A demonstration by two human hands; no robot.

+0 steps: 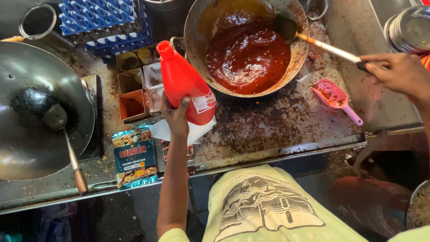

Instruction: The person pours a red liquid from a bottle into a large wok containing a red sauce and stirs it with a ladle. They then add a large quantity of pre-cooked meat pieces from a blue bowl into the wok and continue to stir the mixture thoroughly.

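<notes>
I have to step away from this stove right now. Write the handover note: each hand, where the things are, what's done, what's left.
Left hand: gripped around a red squeeze bottle, held upright above the stained counter, nozzle up, beside the sauce wok.
Right hand: holding the handle end of a long ladle; its bowl rests in the sauce at the wok's right side.
Things: wok of red sauce at top centre; empty wok with its own ladle at left; pink scoop on the counter; spice tins left of the bottle.
Done: sauce is in the wok.
Left: bottle and ladle are both in hand, not set down.
</notes>
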